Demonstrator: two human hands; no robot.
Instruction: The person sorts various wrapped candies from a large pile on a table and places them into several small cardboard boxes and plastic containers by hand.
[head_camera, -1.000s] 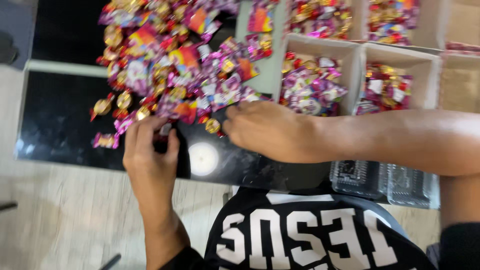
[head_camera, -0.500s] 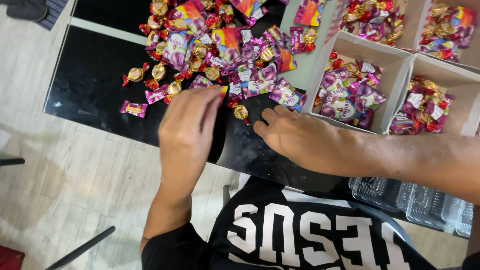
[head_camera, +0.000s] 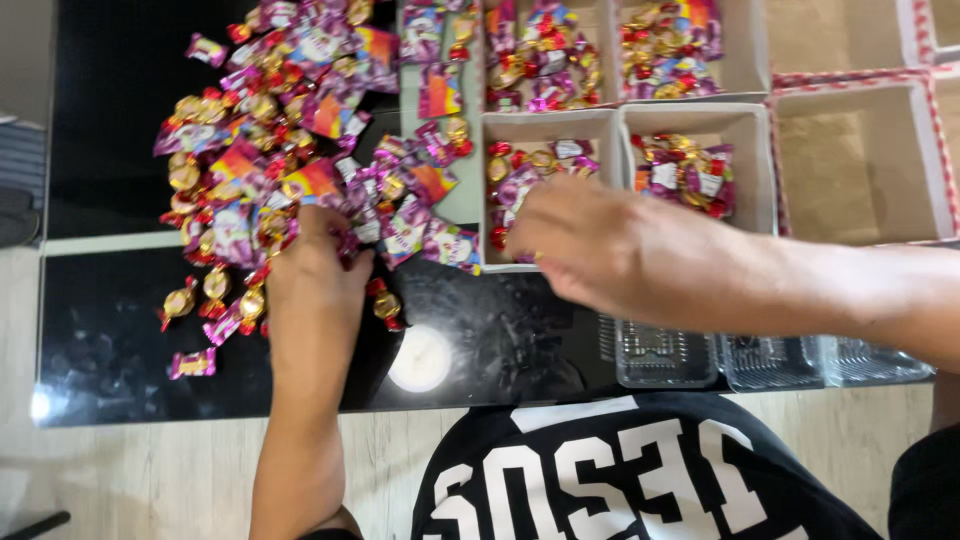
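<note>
Now left hand (head_camera: 315, 290) down in the candy pile (head_camera: 290, 150), fingers buried, grip impossible to tell. Right hand (head_camera: 610, 250) over the nearest box (head_camera: 545, 125), fingers loosely curled, contents unseen.

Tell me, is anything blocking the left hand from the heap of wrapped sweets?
Nothing visible does. The left hand already rests at the near edge of the heap of shiny purple, red and gold wrapped sweets on the black glossy table.
</note>
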